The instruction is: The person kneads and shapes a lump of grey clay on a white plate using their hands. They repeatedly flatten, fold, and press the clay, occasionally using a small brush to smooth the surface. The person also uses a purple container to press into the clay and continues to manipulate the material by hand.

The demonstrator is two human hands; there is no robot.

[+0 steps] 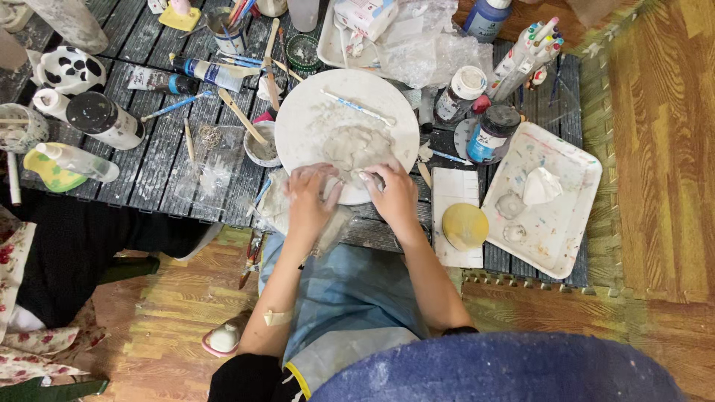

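**Both hands press grey clay on a round white board**

Blue, paint-flecked apron cloth (350, 298) covers the person's lap at the bottom of the view, with both forearms reaching up from it. Left hand (309, 201) lies palm down, fingers loosely curled, over the near rim of the round white board (313, 112), touching the edge of the grey clay lump (356, 147). Right hand (395, 197) sits just beside it, fingers bent and pinching the lump's near side. Clay rests on the board's near half, on the dark slatted table (149, 164). Right of the hands lie a yellow sponge (465, 226) and a paint-stained white tray (551, 223). On the board's far part rests a thin blue-and-white modelling tool (357, 108). Further off stand paint jars (491, 130) and a bunch of markers (530, 52).
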